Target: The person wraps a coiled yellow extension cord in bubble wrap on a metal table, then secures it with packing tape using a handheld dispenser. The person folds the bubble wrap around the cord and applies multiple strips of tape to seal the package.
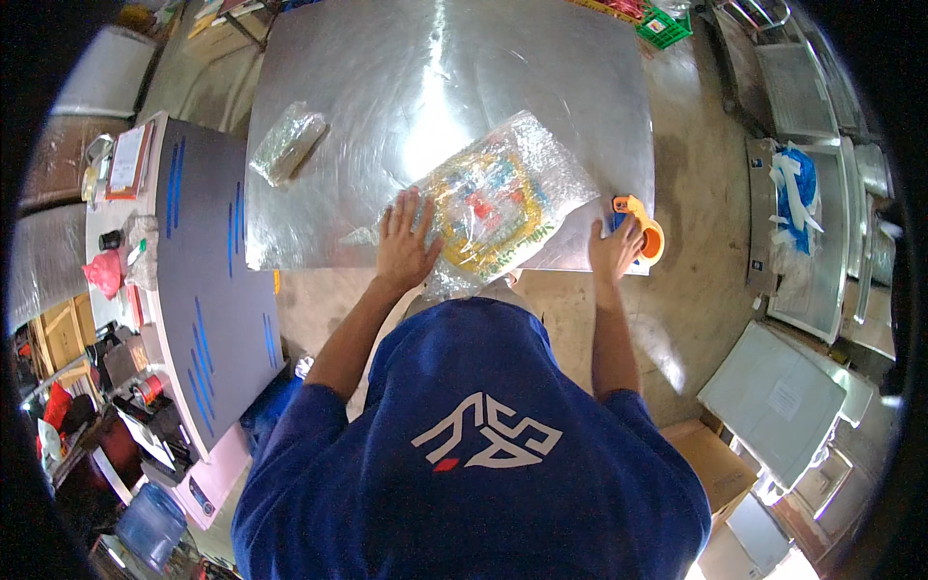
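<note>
Clear bubble wrap lies at the near edge of the metal table, around a flat item with a yellow rim and red and blue patches (483,205). My left hand (410,240) is spread flat on the left edge of the bubble wrap, its fingers pointing away from me. At the table's near right corner, my right hand (616,249) touches or hovers beside an orange tape dispenser (653,242), thumb and fingers apart. Whether its fingertips press on the dispenser, I cannot tell. A smaller bubble-wrapped bundle (288,143) sits at the far left of the table.
The shiny metal table (358,72) stretches out ahead. To the left stands a grey panel with blue stripes (208,242), beside a cluttered shelf. A green crate (663,27) is beyond the far right corner. A cardboard box (708,464) and a pale flat panel (773,401) are at right.
</note>
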`<action>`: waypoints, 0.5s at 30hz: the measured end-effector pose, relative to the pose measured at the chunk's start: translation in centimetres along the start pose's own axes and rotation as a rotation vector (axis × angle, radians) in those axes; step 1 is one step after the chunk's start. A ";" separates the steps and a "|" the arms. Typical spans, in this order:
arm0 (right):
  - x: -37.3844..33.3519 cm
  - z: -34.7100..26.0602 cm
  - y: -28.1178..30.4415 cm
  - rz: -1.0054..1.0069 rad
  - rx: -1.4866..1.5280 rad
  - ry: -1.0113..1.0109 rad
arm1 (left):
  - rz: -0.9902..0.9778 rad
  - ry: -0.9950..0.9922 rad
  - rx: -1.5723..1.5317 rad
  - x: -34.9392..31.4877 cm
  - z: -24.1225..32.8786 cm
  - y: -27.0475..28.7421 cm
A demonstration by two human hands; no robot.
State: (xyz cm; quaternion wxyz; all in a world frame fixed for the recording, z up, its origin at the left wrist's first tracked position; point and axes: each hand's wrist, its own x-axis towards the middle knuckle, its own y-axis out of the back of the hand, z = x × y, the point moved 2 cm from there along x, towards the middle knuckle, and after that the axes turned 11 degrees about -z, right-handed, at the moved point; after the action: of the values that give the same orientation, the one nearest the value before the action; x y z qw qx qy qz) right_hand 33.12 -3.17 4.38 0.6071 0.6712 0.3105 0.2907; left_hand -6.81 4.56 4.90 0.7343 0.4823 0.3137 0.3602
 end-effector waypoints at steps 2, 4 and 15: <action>1.6 2.8 -0.9 -0.114 -0.132 0.047 | -0.159 -0.074 0.071 -1.3 -0.5 -4.0; 1.9 5.8 -2.2 -0.021 -0.132 0.120 | -0.258 -0.051 0.035 -2.3 -0.7 -4.5; 1.9 8.9 1.8 -0.099 0.279 -0.195 | 0.159 0.373 -0.563 2.7 -6.7 0.3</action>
State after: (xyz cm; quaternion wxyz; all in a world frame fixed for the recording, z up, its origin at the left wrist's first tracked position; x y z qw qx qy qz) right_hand 41.26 -7.50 5.37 0.5489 0.7577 0.3202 0.1483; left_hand -10.85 10.14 2.63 0.7384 0.2094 0.2922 0.5706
